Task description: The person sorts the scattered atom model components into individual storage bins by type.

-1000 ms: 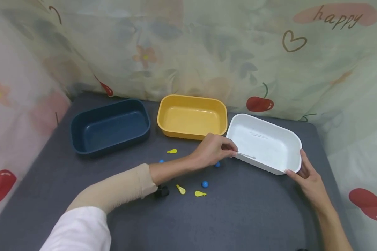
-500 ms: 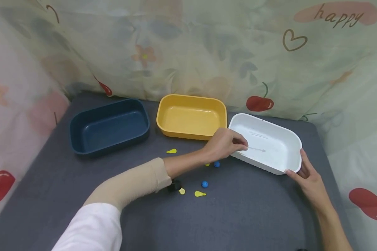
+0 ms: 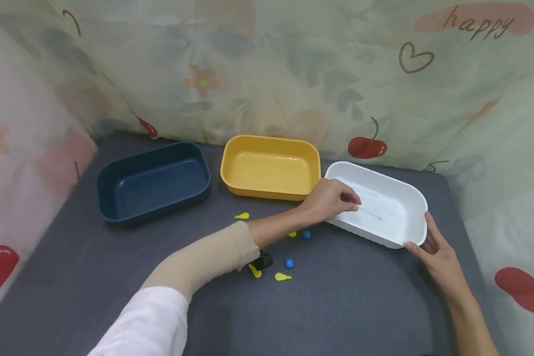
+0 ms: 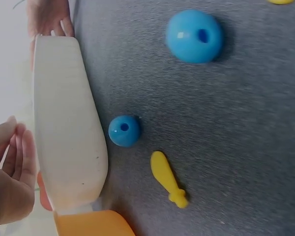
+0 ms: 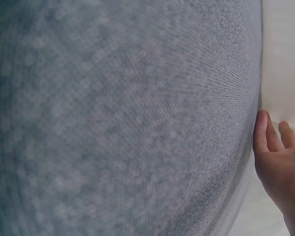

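My left hand point(image 3: 331, 200) reaches over the near left rim of the white bin point(image 3: 396, 207). Its thumb and fingers pinch one end of a thin, pale, see-through stick point(image 3: 371, 213), whose free end points down and right inside the bin. Another thin pale stick point(image 3: 367, 193) lies on the bin floor. The right hand point(image 3: 438, 257) grips the bin's right end, thumb at the near corner. In the left wrist view, the left hand point(image 4: 12, 172) shows beside the bin point(image 4: 69, 113), but the stick cannot be made out. The right wrist view shows the right hand point(image 5: 282, 162) against the bin's wall.
Left of the white bin stand a yellow bin point(image 3: 271, 170) and a dark blue bin point(image 3: 155, 183). Blue beads point(image 3: 289, 263) and small yellow bulb-shaped pieces point(image 3: 283, 277) lie scattered on the grey table near the left forearm. A patterned curtain point(image 3: 258, 74) hangs behind.
My left hand has moved right and farther over the white bin, carrying the pale stick from its near rim inward; the stick now tilts more downward. The right hand stays on the bin.
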Tool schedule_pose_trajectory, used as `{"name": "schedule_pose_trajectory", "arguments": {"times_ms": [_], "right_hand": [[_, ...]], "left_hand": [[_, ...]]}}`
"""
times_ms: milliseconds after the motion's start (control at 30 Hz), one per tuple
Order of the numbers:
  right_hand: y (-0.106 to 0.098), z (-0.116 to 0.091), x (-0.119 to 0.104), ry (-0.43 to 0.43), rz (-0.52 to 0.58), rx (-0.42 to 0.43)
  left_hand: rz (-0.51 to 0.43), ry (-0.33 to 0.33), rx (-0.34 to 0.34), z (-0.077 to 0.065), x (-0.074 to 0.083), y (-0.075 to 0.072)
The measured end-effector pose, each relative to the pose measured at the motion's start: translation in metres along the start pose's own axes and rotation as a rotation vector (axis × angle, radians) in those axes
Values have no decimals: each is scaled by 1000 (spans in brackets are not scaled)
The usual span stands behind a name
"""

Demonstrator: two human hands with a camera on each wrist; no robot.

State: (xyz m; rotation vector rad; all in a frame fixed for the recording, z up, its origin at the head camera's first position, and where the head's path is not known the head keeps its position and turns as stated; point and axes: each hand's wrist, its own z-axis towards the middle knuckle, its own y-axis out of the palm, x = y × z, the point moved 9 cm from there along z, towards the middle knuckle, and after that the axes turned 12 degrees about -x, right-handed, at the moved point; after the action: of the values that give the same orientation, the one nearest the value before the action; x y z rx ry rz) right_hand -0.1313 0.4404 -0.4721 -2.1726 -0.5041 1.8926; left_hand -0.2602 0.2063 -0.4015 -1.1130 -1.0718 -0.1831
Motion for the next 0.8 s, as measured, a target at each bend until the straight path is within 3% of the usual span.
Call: {"name": "schedule_pose_trajectory", "arguments": {"times_ms": [67, 467, 800], "right_hand": [[0, 0, 1, -4, 32, 0], [-1, 1, 2, 26, -42, 12], [-1, 0, 3, 32, -52, 11]], "left_hand": [[-2, -18, -7, 5, 0, 1], [29, -108, -30, 32, -10, 9], [81, -140, -65, 52, -12, 19]]}}
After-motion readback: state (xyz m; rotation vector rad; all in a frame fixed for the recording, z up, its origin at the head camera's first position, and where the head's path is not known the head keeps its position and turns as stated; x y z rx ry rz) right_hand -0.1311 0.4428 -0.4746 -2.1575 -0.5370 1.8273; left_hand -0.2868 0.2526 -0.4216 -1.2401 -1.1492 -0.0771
